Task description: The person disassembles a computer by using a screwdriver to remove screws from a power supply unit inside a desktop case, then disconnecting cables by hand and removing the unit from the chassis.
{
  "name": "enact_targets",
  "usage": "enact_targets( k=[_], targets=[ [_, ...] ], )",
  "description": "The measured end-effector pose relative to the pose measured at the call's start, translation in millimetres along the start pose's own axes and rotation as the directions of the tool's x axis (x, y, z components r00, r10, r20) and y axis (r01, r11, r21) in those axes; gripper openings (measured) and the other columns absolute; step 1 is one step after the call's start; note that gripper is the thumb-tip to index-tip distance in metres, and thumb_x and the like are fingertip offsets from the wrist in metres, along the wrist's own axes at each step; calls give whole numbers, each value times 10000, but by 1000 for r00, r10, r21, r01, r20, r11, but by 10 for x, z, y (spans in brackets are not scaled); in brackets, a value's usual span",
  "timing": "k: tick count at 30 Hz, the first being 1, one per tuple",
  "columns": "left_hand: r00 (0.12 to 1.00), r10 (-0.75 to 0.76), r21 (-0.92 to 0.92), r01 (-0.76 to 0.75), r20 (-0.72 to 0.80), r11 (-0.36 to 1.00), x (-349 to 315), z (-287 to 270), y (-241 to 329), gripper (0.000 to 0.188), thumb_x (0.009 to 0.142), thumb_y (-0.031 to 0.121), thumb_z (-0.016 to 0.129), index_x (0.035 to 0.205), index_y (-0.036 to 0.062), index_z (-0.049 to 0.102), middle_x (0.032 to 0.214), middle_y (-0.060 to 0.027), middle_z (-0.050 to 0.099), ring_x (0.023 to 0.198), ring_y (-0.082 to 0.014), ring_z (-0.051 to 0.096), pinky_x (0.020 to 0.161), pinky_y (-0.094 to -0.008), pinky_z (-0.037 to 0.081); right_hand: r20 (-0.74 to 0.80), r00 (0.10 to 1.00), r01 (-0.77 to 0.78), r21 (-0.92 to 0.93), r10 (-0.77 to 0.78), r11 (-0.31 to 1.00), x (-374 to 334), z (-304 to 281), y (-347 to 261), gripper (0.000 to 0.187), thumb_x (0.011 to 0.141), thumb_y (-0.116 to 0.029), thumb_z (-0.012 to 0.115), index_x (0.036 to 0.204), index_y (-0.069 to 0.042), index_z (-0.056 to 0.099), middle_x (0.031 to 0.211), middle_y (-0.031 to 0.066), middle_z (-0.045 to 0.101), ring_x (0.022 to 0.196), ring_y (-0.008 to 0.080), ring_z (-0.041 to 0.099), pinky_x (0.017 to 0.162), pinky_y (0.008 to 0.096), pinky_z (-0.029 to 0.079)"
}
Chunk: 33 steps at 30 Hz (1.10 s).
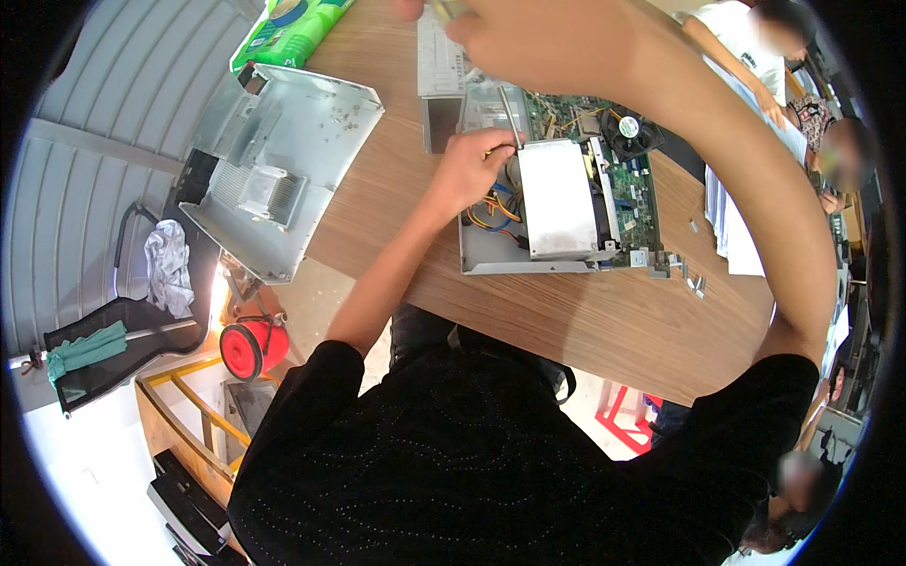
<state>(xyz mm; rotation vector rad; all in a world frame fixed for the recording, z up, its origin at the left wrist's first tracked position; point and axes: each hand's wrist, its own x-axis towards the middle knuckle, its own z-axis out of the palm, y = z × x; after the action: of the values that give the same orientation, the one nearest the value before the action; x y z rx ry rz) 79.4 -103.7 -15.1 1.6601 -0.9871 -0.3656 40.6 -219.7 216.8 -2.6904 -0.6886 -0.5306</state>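
An opened computer case (491,268) lies on the table, with a silver box-shaped power supply unit (560,203) in it. My right hand (538,42) reaches across the top of the view, closed round a screwdriver (511,113). Most of the handle is hidden by that hand, while the thin metal shaft points down to the unit's upper left corner. At that same corner, my left hand (464,170) pinches at the shaft's lower end with fingertips together. Coloured wires (498,212) run beside the unit. A green circuit board (634,203) and a black fan (630,130) sit to its right.
A detached metal cover (330,141) with small screws on it lies at left, near a green package (293,33). Small metal brackets (696,285) lie right of the case. Papers (736,226) stand at the right edge, where other people (746,47) are seated.
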Motion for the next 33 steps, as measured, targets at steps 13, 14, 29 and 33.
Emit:
enact_targets(
  k=[13,14,29,33],
  targets=[
    [996,87,92,-87,0,992,-3,-1,-73,186,951,107,646,1065,-19,720,954,-142,737,836,-223,713,769,-327,544,-75,982,-173,-22,171,985,-118,-439,-182,256,806,66,550,1050,-5,578,943,175,597,922,325,592,803,427,486],
    [996,88,92,-87,2,992,0,2,-65,186,951,107,646,1065,-19,720,954,-142,737,836,-223,713,769,-327,544,-50,971,-238,-42,235,970,-125,-521,-231,252,812,69,548,1052,-2,577,945,169,598,911,307,598,793,416,492],
    [893,350,368,-236,-282,899,-426,-531,392,132,910,113,708,976,0,692,924,-160,697,824,-333,690,731,-381,552,-575,550,-429,429,606,795,-2447,-1009,-470,542,991,-134,600,1470,19,398,1386,190,514,1239,278,549,1043,436,456],
    [855,148,591,209,-498,779,-345,-1457,-244,125,864,96,721,937,-3,744,897,-192,721,821,-353,709,737,-398,561,-492,313,-81,838,812,539,-3182,-691,-832,873,893,-237,764,1569,4,265,1407,161,509,1301,257,514,1112,429,420]
  ],
)
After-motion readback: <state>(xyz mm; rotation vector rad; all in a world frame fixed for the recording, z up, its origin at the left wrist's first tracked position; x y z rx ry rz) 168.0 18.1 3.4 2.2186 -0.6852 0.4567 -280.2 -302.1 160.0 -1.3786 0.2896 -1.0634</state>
